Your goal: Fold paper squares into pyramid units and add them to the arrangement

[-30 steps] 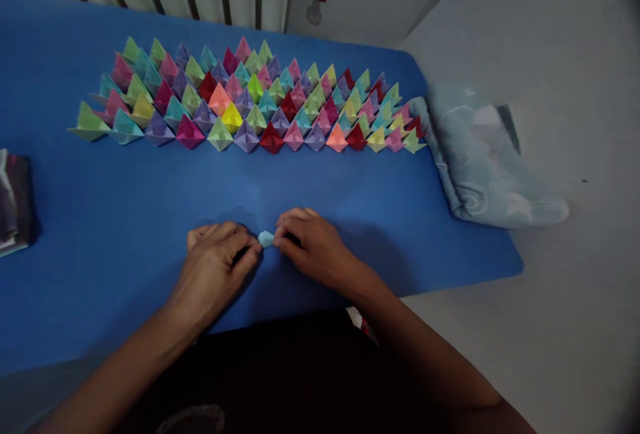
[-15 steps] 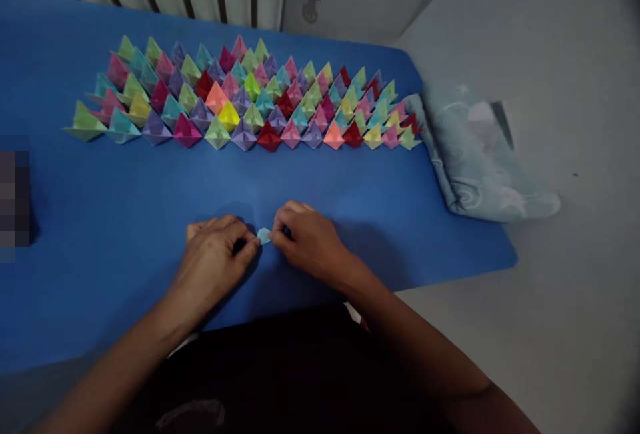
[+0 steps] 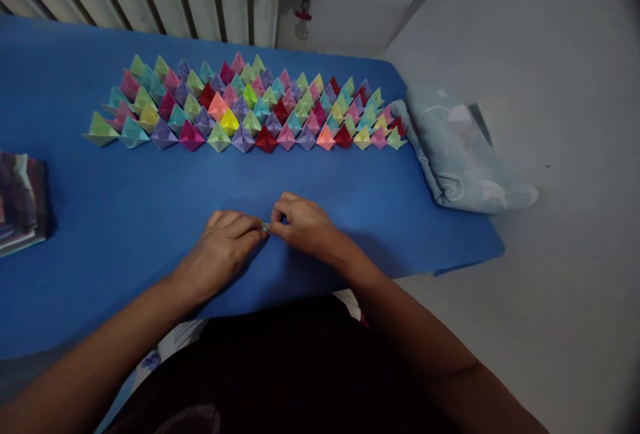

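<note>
Hands closer together than half a second ago, less of small light blue paper (image 3: 265,226) showing between fingertips. Left hand (image 3: 227,241), low over near side of blue table (image 3: 150,201): thumb and fingers clamped on paper's left end. Right hand (image 3: 300,224): thumb and forefinger pinched on right end. Paper's exact folds too small to tell. Farther off, dark stack (image 3: 23,201) at left, folded grey-blue cloth (image 3: 460,154) at right. Beyond, rows of multicoloured paper boats (image 3: 250,95); behind table, pale radiator (image 3: 195,7).
</note>
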The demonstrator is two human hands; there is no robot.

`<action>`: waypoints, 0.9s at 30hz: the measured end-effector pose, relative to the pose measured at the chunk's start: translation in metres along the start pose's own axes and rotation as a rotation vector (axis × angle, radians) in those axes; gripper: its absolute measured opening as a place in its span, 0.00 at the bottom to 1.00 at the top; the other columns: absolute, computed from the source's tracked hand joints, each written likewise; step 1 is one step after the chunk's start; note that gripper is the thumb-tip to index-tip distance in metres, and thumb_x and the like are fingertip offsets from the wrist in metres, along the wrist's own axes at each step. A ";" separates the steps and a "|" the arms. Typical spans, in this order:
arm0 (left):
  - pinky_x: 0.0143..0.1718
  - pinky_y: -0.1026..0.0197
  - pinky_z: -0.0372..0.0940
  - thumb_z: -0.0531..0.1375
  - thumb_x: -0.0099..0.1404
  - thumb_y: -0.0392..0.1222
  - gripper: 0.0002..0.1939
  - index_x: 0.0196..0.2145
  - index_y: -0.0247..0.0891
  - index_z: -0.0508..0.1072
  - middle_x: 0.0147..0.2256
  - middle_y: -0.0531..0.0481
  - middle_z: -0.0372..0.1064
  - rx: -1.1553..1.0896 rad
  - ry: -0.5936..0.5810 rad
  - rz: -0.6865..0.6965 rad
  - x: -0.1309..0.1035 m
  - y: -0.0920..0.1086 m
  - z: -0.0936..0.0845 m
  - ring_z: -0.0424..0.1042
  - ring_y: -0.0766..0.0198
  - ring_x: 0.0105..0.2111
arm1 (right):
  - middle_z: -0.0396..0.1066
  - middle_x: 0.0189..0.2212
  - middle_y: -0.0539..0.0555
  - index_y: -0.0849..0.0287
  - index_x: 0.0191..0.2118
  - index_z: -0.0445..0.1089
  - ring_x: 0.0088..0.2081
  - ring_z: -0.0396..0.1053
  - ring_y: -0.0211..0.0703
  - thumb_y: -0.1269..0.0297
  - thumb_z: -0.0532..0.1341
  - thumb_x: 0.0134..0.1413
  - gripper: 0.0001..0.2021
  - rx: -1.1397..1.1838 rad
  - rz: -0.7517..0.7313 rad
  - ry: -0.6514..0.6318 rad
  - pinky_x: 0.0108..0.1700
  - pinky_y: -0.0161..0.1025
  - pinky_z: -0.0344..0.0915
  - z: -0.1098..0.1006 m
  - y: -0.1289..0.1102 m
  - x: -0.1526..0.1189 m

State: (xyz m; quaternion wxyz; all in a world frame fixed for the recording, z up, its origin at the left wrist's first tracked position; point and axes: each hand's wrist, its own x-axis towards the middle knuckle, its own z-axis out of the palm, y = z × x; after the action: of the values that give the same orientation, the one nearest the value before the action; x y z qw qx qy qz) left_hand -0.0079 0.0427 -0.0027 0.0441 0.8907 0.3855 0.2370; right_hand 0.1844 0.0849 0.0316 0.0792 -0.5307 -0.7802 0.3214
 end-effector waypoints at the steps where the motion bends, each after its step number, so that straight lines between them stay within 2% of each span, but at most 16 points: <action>1: 0.41 0.53 0.63 0.51 0.74 0.38 0.14 0.42 0.38 0.77 0.42 0.44 0.77 0.024 0.026 0.041 -0.002 0.001 0.001 0.72 0.57 0.40 | 0.67 0.33 0.49 0.59 0.28 0.70 0.32 0.61 0.35 0.65 0.63 0.56 0.07 -0.001 0.001 -0.006 0.34 0.35 0.54 -0.001 0.000 0.000; 5: 0.46 0.50 0.64 0.49 0.74 0.35 0.15 0.47 0.36 0.76 0.46 0.42 0.77 0.077 0.028 0.099 -0.007 0.006 0.001 0.73 0.55 0.44 | 0.66 0.33 0.49 0.59 0.29 0.71 0.32 0.61 0.35 0.65 0.62 0.57 0.07 -0.006 -0.014 -0.044 0.35 0.35 0.54 -0.003 -0.001 0.001; 12: 0.53 0.45 0.59 0.50 0.74 0.35 0.15 0.50 0.38 0.75 0.49 0.44 0.77 0.090 0.032 -0.016 -0.014 0.014 0.004 0.74 0.54 0.47 | 0.64 0.31 0.47 0.60 0.28 0.70 0.33 0.61 0.34 0.67 0.63 0.56 0.06 0.014 -0.058 -0.061 0.36 0.34 0.55 -0.005 0.004 0.004; 15: 0.53 0.45 0.59 0.50 0.73 0.35 0.16 0.53 0.39 0.73 0.51 0.44 0.76 0.052 0.015 -0.048 -0.019 0.012 0.004 0.73 0.53 0.49 | 0.63 0.31 0.46 0.61 0.28 0.70 0.32 0.61 0.32 0.72 0.65 0.52 0.05 0.105 -0.056 -0.078 0.36 0.32 0.56 -0.005 0.009 0.006; 20: 0.50 0.50 0.63 0.49 0.73 0.35 0.17 0.53 0.34 0.73 0.52 0.42 0.75 0.012 0.021 0.018 -0.025 0.005 0.001 0.73 0.55 0.50 | 0.62 0.30 0.46 0.61 0.26 0.69 0.31 0.60 0.32 0.76 0.65 0.50 0.06 0.124 -0.047 -0.065 0.35 0.32 0.56 -0.007 0.011 0.008; 24: 0.48 0.49 0.64 0.49 0.74 0.35 0.17 0.53 0.33 0.74 0.52 0.41 0.75 0.078 0.002 0.022 -0.026 0.007 0.001 0.74 0.53 0.49 | 0.63 0.30 0.47 0.61 0.27 0.68 0.31 0.60 0.33 0.77 0.64 0.49 0.06 0.062 -0.050 -0.065 0.35 0.32 0.55 -0.007 0.001 0.006; 27: 0.49 0.47 0.64 0.48 0.73 0.34 0.19 0.54 0.34 0.74 0.52 0.39 0.75 0.111 -0.014 0.014 -0.027 0.010 0.003 0.73 0.51 0.50 | 0.64 0.28 0.46 0.60 0.29 0.69 0.31 0.61 0.33 0.77 0.61 0.50 0.05 0.099 -0.096 -0.062 0.35 0.32 0.56 -0.003 -0.010 0.004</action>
State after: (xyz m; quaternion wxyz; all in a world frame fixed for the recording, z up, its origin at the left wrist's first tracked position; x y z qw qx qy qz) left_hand -0.0163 0.0171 -0.0137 -0.0042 0.8960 0.3916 0.2092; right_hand 0.1762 0.0874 0.0396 0.0965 -0.4782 -0.7899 0.3715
